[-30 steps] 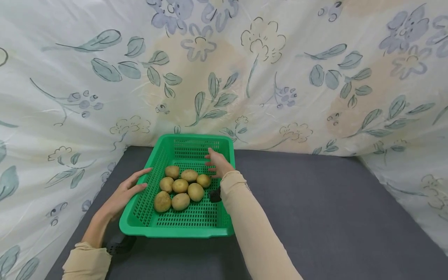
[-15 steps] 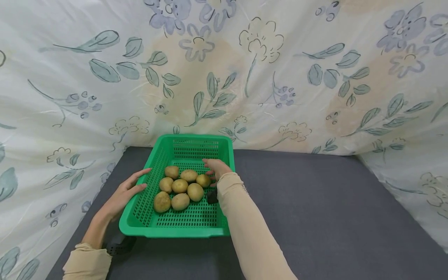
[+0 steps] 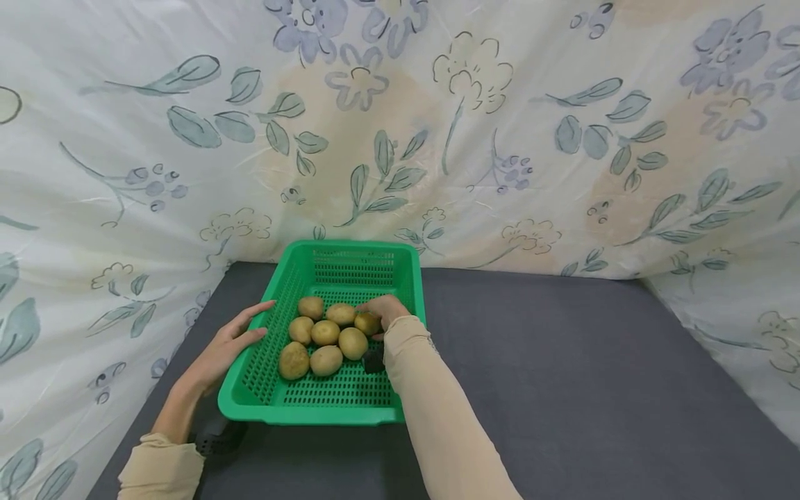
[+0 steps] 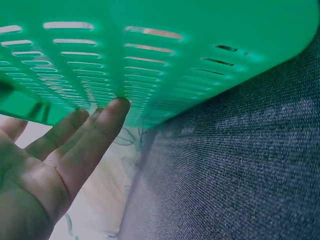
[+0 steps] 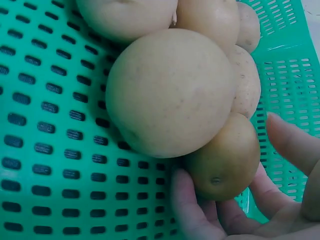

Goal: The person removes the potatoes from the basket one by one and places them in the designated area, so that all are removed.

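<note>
A green plastic basket [image 3: 312, 415] holds several potatoes [image 3: 325, 332] in a cluster. My right hand [image 3: 389, 310] reaches inside, at the rightmost potato [image 3: 364, 322]. In the right wrist view, the fingers of the right hand [image 5: 280, 220] curl round the lower side of that potato [image 5: 227, 162], while one digit stands apart from it. A larger potato [image 5: 170, 92] lies beside it. On the basket's left side, my left hand [image 3: 219, 354] rests against the rim. Its fingers look straight in the left wrist view, touching the slotted outer wall [image 4: 107, 55].
The basket stands on a dark grey tabletop [image 3: 562, 375], which stretches away to the right. A floral cloth [image 3: 475, 139] hangs behind the table and along both sides. Black wrist devices [image 3: 219, 437] sit under the wrists.
My right hand has come down and toward me from the basket's far right part to the rightmost potato, its fingers closing round it. The left hand and the potatoes look unmoved.
</note>
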Available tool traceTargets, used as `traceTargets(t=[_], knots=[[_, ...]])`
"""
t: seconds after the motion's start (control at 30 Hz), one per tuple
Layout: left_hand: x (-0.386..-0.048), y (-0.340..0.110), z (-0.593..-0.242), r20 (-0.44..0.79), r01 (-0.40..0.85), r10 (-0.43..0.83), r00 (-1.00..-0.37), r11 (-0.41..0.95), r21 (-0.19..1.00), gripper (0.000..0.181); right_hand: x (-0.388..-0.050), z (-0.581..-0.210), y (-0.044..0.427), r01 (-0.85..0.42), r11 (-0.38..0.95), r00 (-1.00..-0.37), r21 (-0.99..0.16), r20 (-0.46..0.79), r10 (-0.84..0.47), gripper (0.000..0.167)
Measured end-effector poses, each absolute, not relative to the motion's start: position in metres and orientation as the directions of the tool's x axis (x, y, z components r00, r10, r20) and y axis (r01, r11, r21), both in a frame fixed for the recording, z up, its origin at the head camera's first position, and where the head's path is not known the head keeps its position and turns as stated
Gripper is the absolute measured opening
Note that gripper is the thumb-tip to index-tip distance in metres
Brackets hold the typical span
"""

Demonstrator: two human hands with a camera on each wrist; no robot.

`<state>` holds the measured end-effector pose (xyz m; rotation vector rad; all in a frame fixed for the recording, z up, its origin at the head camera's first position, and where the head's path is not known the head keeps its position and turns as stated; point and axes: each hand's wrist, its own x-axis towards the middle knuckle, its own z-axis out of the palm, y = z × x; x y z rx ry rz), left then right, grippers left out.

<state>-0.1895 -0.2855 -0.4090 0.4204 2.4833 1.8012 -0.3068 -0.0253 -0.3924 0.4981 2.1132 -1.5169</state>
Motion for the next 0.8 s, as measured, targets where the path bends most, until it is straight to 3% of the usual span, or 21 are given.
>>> traceTargets(t=[0.17,0.43,0.8], knots=[[-0.189,-0.285,-0.408,0.116,0.185,0.241,-0.964,0.285,0.94,0.054,-0.307,-0.394,-0.026,0.541,0.339,-0.818,-0.769,-0.575,0.001,0.058],[-0.188,-0.283,-0.41,0.118,0.184,0.24,-0.964,0.274,0.944,0.054,-0.305,-0.396,-0.025,0.505,0.375,-0.836,-0.778,-0.549,-0.013,0.049],[-0.189,-0.284,-0.409,0.114,0.178,0.244,-0.963,0.257,0.95,0.054,-0.305,-0.374,-0.021,0.479,0.241,-0.858,-0.844,-0.508,-0.073,0.049]])
